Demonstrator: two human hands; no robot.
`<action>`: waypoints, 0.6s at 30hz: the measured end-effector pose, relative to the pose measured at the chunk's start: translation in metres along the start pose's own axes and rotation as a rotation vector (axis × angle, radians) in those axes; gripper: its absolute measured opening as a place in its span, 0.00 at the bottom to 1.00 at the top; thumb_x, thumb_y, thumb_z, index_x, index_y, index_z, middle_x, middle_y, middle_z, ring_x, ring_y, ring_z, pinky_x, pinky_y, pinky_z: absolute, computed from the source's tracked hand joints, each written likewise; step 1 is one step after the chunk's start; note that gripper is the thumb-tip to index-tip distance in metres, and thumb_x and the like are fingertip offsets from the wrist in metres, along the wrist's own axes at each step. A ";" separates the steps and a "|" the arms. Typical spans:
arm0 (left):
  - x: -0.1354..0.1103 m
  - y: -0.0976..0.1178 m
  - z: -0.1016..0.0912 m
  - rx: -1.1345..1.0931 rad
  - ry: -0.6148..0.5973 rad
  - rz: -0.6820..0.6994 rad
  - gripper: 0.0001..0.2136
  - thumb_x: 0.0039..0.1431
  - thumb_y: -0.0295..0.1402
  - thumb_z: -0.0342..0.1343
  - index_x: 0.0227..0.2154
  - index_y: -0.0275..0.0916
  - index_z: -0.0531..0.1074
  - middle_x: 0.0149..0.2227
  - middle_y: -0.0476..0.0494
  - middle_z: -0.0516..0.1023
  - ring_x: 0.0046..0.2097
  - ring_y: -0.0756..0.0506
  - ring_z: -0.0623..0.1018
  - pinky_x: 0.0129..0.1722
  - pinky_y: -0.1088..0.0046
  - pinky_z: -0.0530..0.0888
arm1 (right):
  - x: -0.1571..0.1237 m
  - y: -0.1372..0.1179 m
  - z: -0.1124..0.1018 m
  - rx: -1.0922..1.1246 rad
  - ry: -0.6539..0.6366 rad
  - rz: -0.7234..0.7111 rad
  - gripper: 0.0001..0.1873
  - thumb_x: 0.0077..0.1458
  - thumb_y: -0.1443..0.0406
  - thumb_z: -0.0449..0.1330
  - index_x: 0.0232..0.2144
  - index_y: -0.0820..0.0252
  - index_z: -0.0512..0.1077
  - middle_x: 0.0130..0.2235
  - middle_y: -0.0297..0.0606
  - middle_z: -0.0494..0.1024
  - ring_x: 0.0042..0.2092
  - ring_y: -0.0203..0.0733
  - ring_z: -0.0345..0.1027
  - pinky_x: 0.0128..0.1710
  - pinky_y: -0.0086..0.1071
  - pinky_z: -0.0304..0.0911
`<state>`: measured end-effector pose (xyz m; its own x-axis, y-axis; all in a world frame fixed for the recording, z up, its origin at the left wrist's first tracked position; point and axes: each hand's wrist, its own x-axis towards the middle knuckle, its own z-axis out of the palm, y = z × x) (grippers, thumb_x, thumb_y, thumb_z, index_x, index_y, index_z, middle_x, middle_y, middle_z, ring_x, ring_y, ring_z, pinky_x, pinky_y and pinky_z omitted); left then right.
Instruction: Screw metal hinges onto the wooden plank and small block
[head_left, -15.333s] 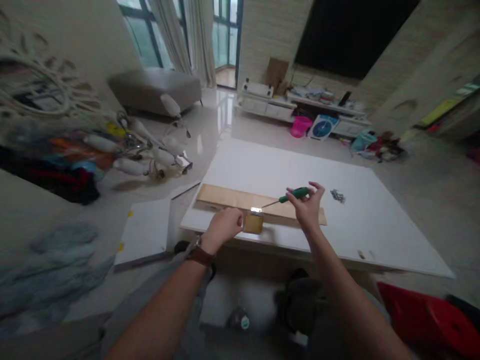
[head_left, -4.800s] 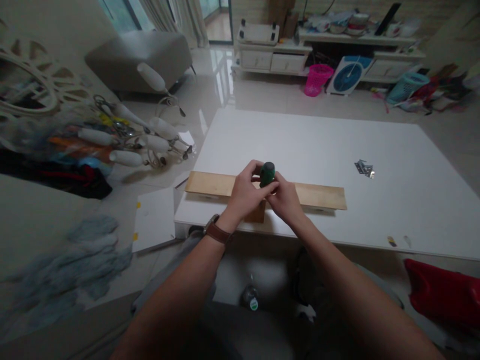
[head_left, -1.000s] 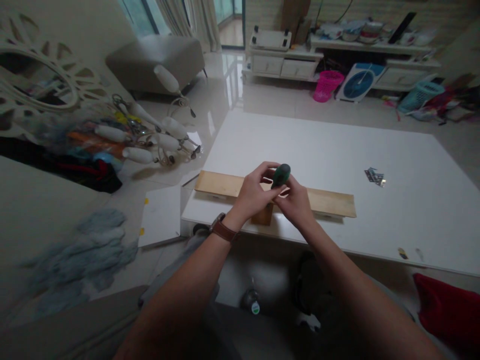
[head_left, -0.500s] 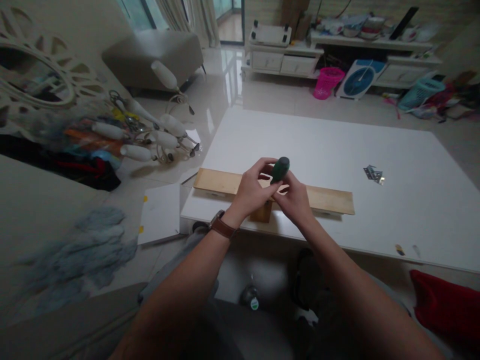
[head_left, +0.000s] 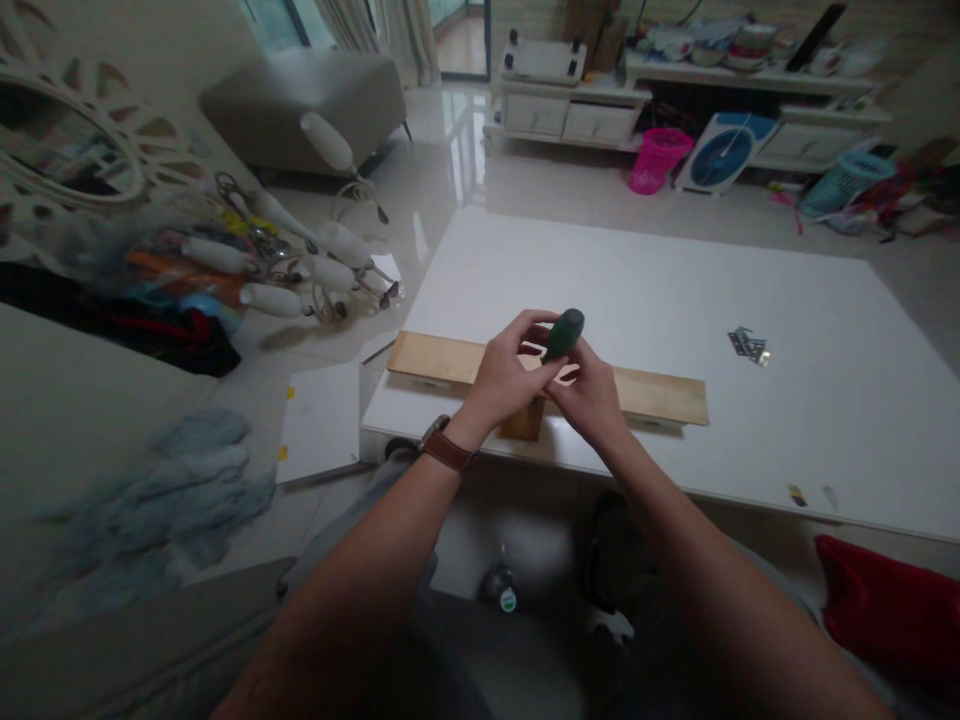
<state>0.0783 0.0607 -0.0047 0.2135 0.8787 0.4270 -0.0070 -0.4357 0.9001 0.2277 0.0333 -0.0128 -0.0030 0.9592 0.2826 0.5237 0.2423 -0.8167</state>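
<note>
A screwdriver (head_left: 564, 335) with a dark green handle stands tilted over the middle of a long wooden board (head_left: 660, 396); its shaft and tip are hidden by my fingers. My left hand (head_left: 514, 370), with a brown-strapped watch on its wrist, is closed around the handle with thumb and fingers. Lower on the screwdriver, my right hand (head_left: 590, 392) is closed with its fingertips against it. Whether a screw sits between them cannot be seen. Beneath my hands a shorter, darker wood piece (head_left: 523, 420) sticks out from the board towards me.
The board lies along the near edge of a white table (head_left: 600, 270). Small metal brackets (head_left: 748, 345) lie to the right. Near the front edge are a small yellow and black item (head_left: 797, 496) and a clear small bag (head_left: 830, 497). A white panel (head_left: 319, 425) stands at left.
The top of the screwdriver handle has tipped slightly to the right. Both hands keep their grip in nearly the same place, and the board has not visibly moved.
</note>
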 end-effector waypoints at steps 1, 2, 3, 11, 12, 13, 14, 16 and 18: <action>0.000 0.000 0.000 0.002 0.001 0.002 0.21 0.57 0.23 0.68 0.51 0.44 0.74 0.45 0.46 0.84 0.47 0.46 0.83 0.47 0.68 0.80 | 0.000 0.000 0.000 -0.006 0.007 0.002 0.22 0.51 0.67 0.63 0.50 0.54 0.75 0.40 0.40 0.86 0.39 0.48 0.79 0.38 0.39 0.73; 0.000 0.000 0.000 0.005 0.001 0.002 0.21 0.57 0.24 0.68 0.51 0.44 0.74 0.45 0.46 0.84 0.47 0.46 0.83 0.47 0.68 0.80 | 0.000 0.001 0.000 -0.011 0.014 0.004 0.21 0.51 0.67 0.63 0.49 0.54 0.76 0.39 0.40 0.86 0.38 0.48 0.79 0.38 0.38 0.73; 0.000 0.001 0.000 0.009 -0.001 0.000 0.20 0.57 0.24 0.69 0.51 0.44 0.73 0.45 0.46 0.84 0.47 0.46 0.84 0.46 0.68 0.80 | 0.000 0.001 0.000 -0.017 0.021 0.005 0.20 0.52 0.67 0.62 0.48 0.55 0.76 0.39 0.40 0.86 0.38 0.47 0.79 0.37 0.38 0.72; 0.000 0.001 0.000 0.018 0.003 -0.018 0.21 0.57 0.25 0.69 0.52 0.44 0.73 0.46 0.45 0.84 0.48 0.45 0.84 0.46 0.68 0.80 | 0.000 -0.002 -0.003 -0.022 0.023 0.013 0.17 0.52 0.66 0.62 0.47 0.54 0.76 0.37 0.39 0.86 0.34 0.45 0.77 0.37 0.38 0.72; 0.000 0.000 0.000 0.014 0.006 -0.013 0.21 0.58 0.24 0.68 0.52 0.44 0.73 0.46 0.45 0.84 0.48 0.45 0.84 0.46 0.68 0.80 | 0.000 -0.002 -0.002 -0.012 0.020 0.010 0.18 0.52 0.66 0.63 0.47 0.55 0.76 0.38 0.39 0.86 0.35 0.45 0.78 0.37 0.38 0.72; 0.000 0.000 0.000 0.010 0.008 -0.006 0.21 0.58 0.24 0.68 0.52 0.44 0.73 0.46 0.45 0.84 0.48 0.45 0.84 0.46 0.68 0.79 | 0.000 -0.002 -0.002 -0.004 0.018 0.008 0.19 0.52 0.66 0.63 0.48 0.55 0.76 0.38 0.39 0.86 0.35 0.46 0.78 0.37 0.38 0.72; 0.000 -0.001 0.000 0.008 0.010 0.001 0.21 0.58 0.24 0.68 0.52 0.44 0.73 0.46 0.45 0.84 0.48 0.46 0.84 0.46 0.69 0.79 | 0.000 -0.002 -0.002 0.000 0.017 0.007 0.19 0.51 0.66 0.63 0.48 0.55 0.76 0.39 0.40 0.86 0.36 0.46 0.78 0.37 0.38 0.71; 0.000 -0.001 0.001 0.014 0.015 0.010 0.21 0.57 0.24 0.68 0.52 0.44 0.73 0.46 0.46 0.84 0.47 0.46 0.83 0.46 0.69 0.79 | 0.001 -0.002 -0.001 -0.002 0.019 0.015 0.19 0.51 0.66 0.64 0.48 0.55 0.75 0.38 0.40 0.86 0.37 0.47 0.78 0.37 0.38 0.71; 0.000 -0.001 0.001 0.029 0.022 0.012 0.21 0.56 0.24 0.69 0.51 0.44 0.73 0.46 0.46 0.84 0.47 0.46 0.83 0.45 0.70 0.79 | 0.001 -0.001 -0.001 -0.018 0.031 0.028 0.18 0.52 0.66 0.63 0.47 0.55 0.75 0.36 0.38 0.85 0.36 0.46 0.77 0.37 0.38 0.70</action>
<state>0.0788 0.0612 -0.0060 0.1920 0.8774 0.4397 0.0194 -0.4513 0.8922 0.2281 0.0335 -0.0114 0.0386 0.9606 0.2754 0.5380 0.2122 -0.8158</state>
